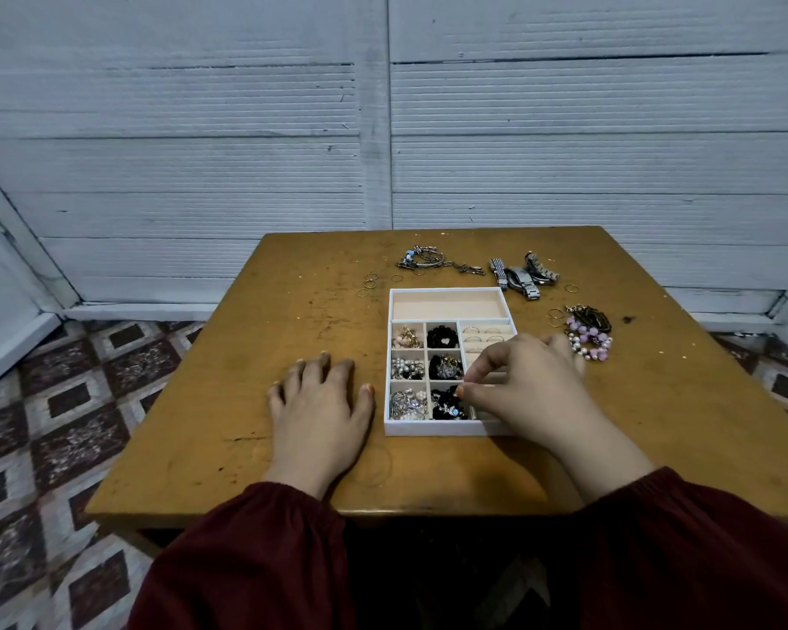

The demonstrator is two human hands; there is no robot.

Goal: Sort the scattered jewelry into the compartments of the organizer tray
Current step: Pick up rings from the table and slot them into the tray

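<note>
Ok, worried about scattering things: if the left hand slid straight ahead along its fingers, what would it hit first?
The left hand would cross bare table, then probably meet the loose gold rings off the far-left corner of the tray, though it might miss them.

Single head-worn wide-angle view, looking forward and down from near edge of surface (292, 311); wall behind, floor left.
</note>
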